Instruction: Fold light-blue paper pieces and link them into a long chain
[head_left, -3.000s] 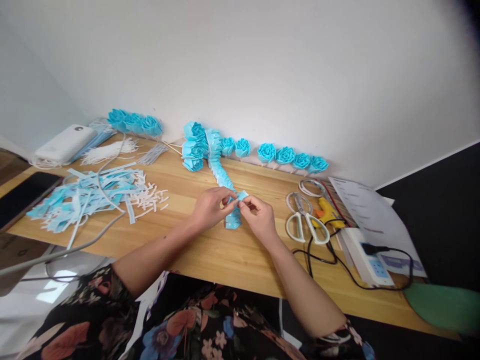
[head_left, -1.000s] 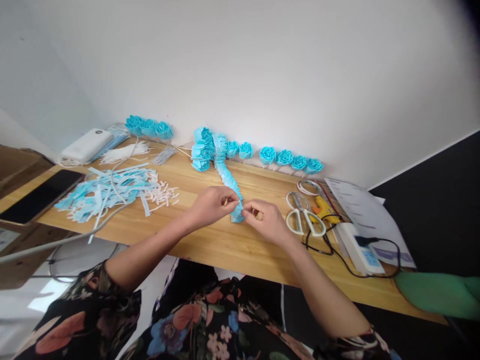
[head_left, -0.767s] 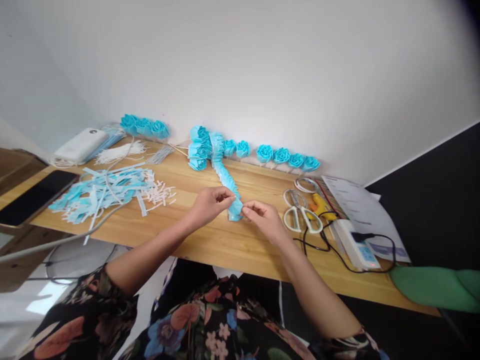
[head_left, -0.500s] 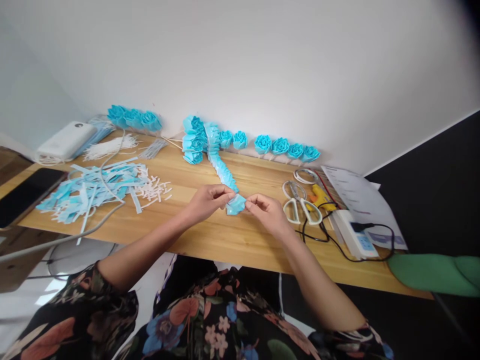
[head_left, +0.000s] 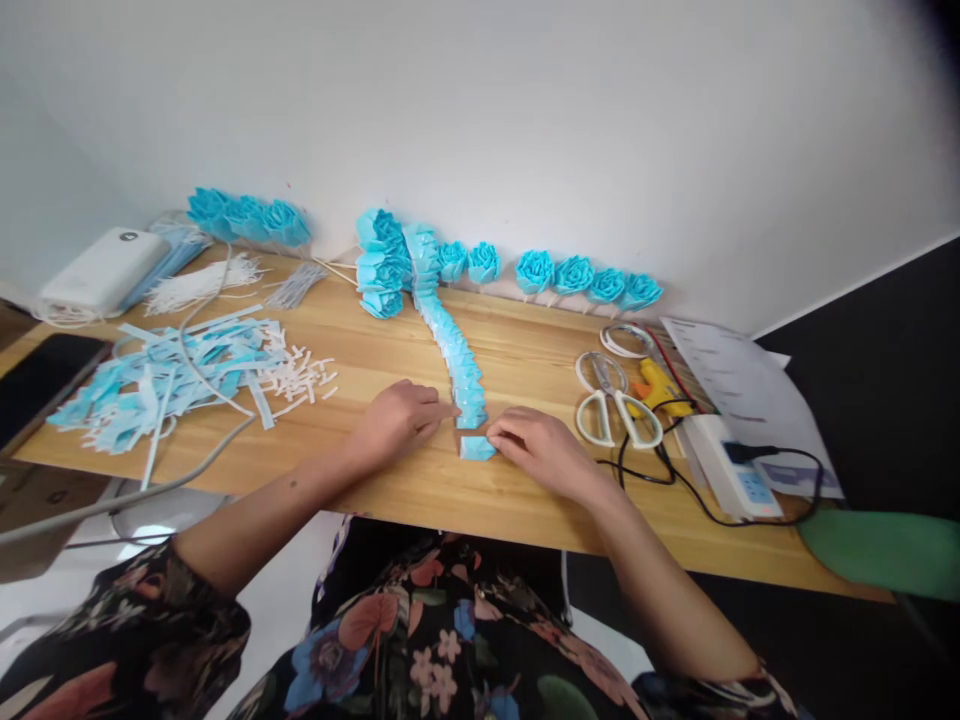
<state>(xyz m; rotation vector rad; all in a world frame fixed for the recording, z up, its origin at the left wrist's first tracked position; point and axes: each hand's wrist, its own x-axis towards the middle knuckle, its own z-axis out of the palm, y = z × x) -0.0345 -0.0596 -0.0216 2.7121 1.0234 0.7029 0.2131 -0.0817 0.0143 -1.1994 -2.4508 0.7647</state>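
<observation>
A long overlapping row of light-blue petal pieces [head_left: 452,345] curves down the wooden table [head_left: 360,350] towards me. My left hand [head_left: 397,425] reaches its near end with the index finger stretched out and touching the edge there; the other fingers are curled and nothing shows in them. Just below that end lies a single blue petal piece [head_left: 476,449], a narrow gap apart from the row. Its right edge is at the fingertips of my right hand [head_left: 536,447], which are pinched together on it.
Blue flowers [head_left: 574,275] line the wall. At left are blue and white strips [head_left: 187,375], white snippets [head_left: 296,375], a phone [head_left: 52,385] and a power bank [head_left: 105,270]. At right lie scissors [head_left: 611,400], a yellow glue gun [head_left: 661,388], a power strip [head_left: 731,465] and paper [head_left: 750,400].
The blue petal piece, held by both hands before, now lies at the near end of the row. My left hand has let go of it and moved left; my right hand still pinches its edge.
</observation>
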